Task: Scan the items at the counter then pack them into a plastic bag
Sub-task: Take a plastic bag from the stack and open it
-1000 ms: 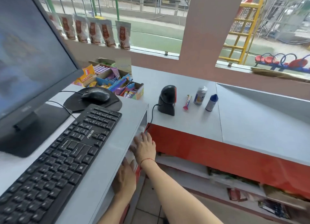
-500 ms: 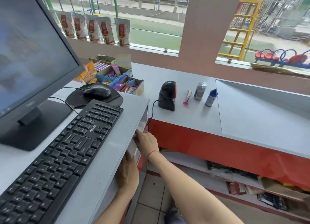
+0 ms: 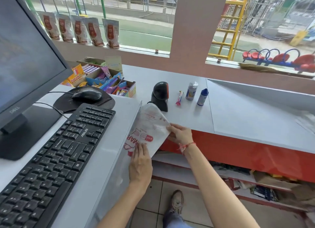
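I hold a flat white plastic bag with red print upright beside the desk's side panel. My right hand pinches its right edge, and my left hand grips its lower end. On the grey counter behind the bag stands a black barcode scanner. To its right lie a pink candy stick, a grey can and a small bottle with a blue cap, all apart from my hands.
A black keyboard, a mouse on its pad and a monitor fill the raised desk at left. Boxes of sweets stand behind them. Shelves with packets run under the red counter front. My shoe is on the tiled floor.
Both hands have come up from the gap beside the desk, pulling out the white printed bag, which was barely visible before.
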Action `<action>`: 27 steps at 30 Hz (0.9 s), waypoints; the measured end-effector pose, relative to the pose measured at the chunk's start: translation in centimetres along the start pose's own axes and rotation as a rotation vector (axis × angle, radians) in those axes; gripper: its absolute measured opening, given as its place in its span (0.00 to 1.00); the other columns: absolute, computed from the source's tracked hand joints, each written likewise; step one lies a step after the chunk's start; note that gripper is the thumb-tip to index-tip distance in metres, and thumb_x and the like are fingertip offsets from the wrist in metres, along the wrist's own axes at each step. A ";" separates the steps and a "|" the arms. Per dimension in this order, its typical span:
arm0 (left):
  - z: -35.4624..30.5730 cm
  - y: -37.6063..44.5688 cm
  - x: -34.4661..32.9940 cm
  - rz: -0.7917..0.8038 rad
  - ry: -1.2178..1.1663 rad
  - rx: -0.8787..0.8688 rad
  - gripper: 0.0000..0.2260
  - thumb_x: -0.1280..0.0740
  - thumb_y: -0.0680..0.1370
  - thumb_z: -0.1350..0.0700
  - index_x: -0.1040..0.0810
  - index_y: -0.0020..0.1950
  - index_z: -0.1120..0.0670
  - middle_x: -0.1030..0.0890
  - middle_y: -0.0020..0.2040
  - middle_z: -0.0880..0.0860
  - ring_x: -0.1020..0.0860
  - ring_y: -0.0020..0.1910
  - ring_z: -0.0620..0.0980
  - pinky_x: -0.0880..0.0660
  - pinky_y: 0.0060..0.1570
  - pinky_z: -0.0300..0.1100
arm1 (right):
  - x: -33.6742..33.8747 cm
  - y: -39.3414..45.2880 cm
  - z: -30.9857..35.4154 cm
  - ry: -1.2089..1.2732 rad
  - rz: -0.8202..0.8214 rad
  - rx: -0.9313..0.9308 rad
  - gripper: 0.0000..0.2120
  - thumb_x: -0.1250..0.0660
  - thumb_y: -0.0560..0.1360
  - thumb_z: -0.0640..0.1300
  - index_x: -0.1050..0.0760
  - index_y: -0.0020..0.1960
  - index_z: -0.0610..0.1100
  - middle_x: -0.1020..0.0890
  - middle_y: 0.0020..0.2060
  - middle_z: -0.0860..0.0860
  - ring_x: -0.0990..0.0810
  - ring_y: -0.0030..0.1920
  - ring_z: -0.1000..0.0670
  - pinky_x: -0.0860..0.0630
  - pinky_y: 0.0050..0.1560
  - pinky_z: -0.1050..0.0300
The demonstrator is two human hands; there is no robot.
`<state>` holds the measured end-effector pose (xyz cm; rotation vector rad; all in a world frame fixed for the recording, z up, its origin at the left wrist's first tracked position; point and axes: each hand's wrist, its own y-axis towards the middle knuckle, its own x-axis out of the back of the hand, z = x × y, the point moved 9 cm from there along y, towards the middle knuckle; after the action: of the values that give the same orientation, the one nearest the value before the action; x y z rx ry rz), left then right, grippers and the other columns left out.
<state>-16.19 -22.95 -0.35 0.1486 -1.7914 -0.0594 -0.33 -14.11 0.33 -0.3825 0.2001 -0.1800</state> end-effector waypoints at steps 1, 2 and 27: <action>-1.2 0.5 0.9 0.017 -0.046 -0.012 0.23 0.41 0.78 0.64 0.40 0.74 0.60 0.31 0.72 0.61 0.29 0.69 0.58 0.32 0.67 0.47 | 1.7 0.1 2.0 0.021 -0.047 0.037 0.12 0.31 0.71 0.32 0.21 0.55 0.33 0.17 0.40 0.43 0.17 0.35 0.49 0.18 0.31 0.61; -2.2 1.2 1.9 0.010 -0.080 -0.031 0.21 0.44 0.80 0.62 0.37 0.73 0.59 0.29 0.70 0.59 0.25 0.65 0.57 0.27 0.63 0.47 | 3.4 0.2 4.1 0.035 -0.098 0.074 0.12 0.32 0.71 0.31 0.21 0.54 0.33 0.17 0.39 0.43 0.17 0.33 0.50 0.19 0.29 0.62; -36.5 23.3 9.8 0.988 -1.020 -0.254 0.19 0.40 0.77 0.42 0.26 0.43 0.59 0.23 0.37 0.56 0.24 0.35 0.52 0.25 0.35 0.42 | 23.2 0.9 21.9 -0.359 -0.674 0.622 0.08 0.30 0.74 0.45 0.16 0.41 0.42 0.15 0.33 0.46 0.16 0.34 0.45 0.18 0.34 0.53</action>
<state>15.63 0.33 20.17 -1.1335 -2.6331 0.4112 27.16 -10.50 16.20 0.1568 -0.3483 -0.8074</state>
